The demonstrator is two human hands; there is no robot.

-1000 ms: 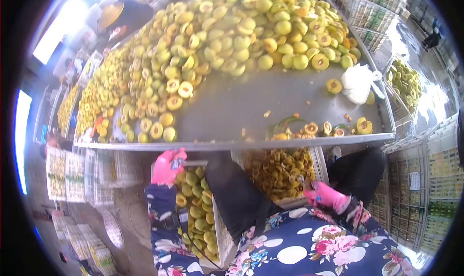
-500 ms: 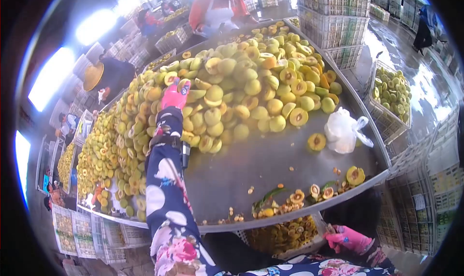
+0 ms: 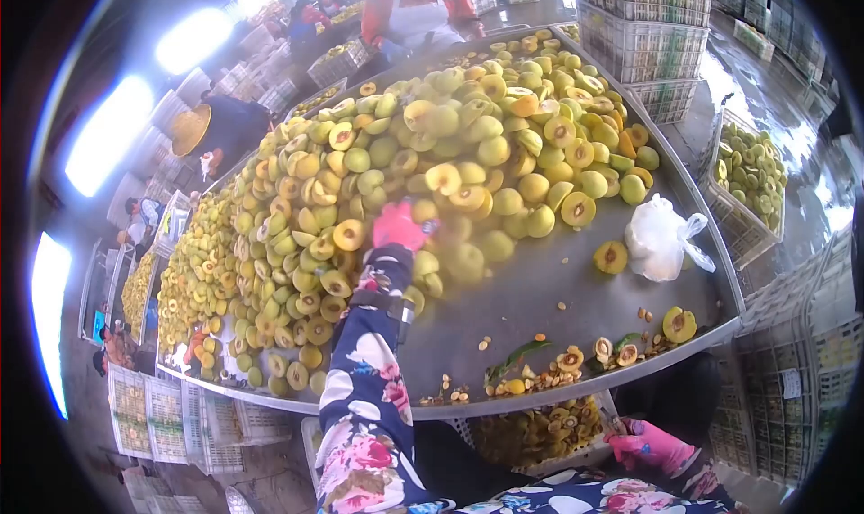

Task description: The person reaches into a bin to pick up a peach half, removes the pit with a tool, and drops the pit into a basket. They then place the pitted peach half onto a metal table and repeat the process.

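Note:
Yellow-green stone fruit [image 3: 360,158], mostly cut in halves with brown centres, lies heaped on a metal table [image 3: 504,320]. My left hand [image 3: 399,228], in a pink glove, reaches into the near side of the heap. Its fingers curl against a yellow-green fruit half [image 3: 423,211]; the fingertips are partly blurred. Low at the right, below the table edge, my right hand [image 3: 650,446] is closed, also pink-gloved. A small brownish thing pokes out by its thumb, too small to name. Beneath the edge, near that hand, stands a crate [image 3: 589,433] of brownish fruit pieces.
A tied white plastic bag [image 3: 661,238] sits at the table's right side. Pits, scraps and a leaf [image 3: 522,354] lie along the front rim. Fruit crates [image 3: 751,176] and stacked crates [image 3: 643,50] flank the table; a person in an apron [image 3: 418,14] is across it.
My left hand has moved right and nearer through the heap, with fruit around it blurred by motion. The view has shifted slightly. My right hand stays low, closed as before.

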